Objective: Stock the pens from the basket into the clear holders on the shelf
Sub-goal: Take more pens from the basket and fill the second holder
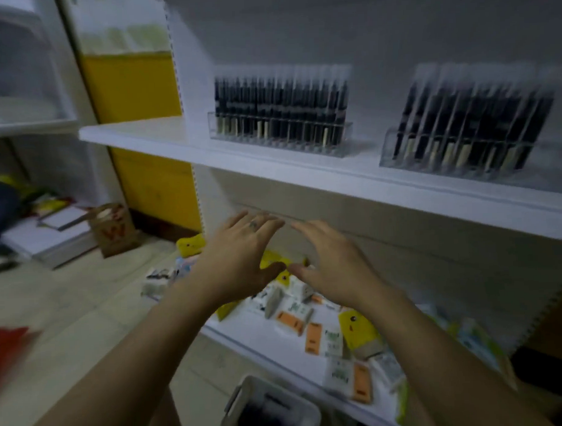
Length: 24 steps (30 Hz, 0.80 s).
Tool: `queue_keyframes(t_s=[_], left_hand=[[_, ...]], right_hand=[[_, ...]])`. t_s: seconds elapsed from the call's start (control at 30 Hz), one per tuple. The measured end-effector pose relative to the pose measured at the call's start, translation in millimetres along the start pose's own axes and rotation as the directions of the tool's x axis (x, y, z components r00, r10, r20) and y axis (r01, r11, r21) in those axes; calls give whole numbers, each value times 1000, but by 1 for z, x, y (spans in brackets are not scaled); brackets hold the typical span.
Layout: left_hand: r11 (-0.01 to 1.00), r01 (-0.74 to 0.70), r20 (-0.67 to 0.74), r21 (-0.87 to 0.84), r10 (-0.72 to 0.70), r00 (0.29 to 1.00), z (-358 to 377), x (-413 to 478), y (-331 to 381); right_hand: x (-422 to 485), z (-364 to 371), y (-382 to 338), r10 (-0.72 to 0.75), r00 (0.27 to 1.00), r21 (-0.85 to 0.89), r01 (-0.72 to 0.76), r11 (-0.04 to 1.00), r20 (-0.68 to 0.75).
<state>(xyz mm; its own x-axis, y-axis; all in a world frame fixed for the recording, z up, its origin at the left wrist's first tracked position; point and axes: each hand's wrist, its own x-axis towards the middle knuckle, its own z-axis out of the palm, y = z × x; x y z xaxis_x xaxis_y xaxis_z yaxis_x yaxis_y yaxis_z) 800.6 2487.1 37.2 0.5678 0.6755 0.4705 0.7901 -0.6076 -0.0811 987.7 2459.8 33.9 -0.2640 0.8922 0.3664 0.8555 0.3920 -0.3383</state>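
Note:
Two clear holders stand on the white upper shelf [162, 139], both filled with dark pens: one in the middle [280, 133] and one at the right [462, 149]. A pale basket [245, 402] with dark pens in it sits low at the bottom centre, below the lower shelf. My left hand [240, 262] and my right hand [332, 268] hover side by side below the upper shelf, fingers straight and spread, holding nothing. Their thumbs nearly meet. The frame is blurred by motion.
The lower shelf [245, 325] carries several small packets in orange, white and yellow. A brown paper bag [114, 231] and stacked papers [48, 233] lie on the floor at the left. A yellow panel [132, 87] stands behind the shelf's left upright. Something red [7, 346] shows at the left edge.

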Motion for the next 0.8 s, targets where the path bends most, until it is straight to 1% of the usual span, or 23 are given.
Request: queue_keyframes(t_s=[0.1,0.2,0.27,0.37,0.57,0.67,0.8], left_hand=[[999,35,92,-27,-33,995,33,-23,-2],[994,96,182,-56,-84,980,64,-43,-3],[986,152,265,-72,-128,956,86,-56,-4],[976,207,399,-61,-166,902,118,-76,-4],[947,312,594,-76,-208,777,186,-111,-2],[921,373,659,-111,-212,721,218,-125,3],[887,444,728,-127,-221,649,256,-135,4]], right_hand=[[-7,42,8,48,993,23,-51,998,105],[-16,80,18,83,970,43,-96,994,230],[-23,104,27,110,948,46,-129,991,298],[-36,142,41,161,905,45,-194,980,393],[-57,207,68,245,773,35,-325,945,586],[-69,235,80,293,706,50,-421,905,645],[-84,265,88,311,594,18,-481,876,742]])
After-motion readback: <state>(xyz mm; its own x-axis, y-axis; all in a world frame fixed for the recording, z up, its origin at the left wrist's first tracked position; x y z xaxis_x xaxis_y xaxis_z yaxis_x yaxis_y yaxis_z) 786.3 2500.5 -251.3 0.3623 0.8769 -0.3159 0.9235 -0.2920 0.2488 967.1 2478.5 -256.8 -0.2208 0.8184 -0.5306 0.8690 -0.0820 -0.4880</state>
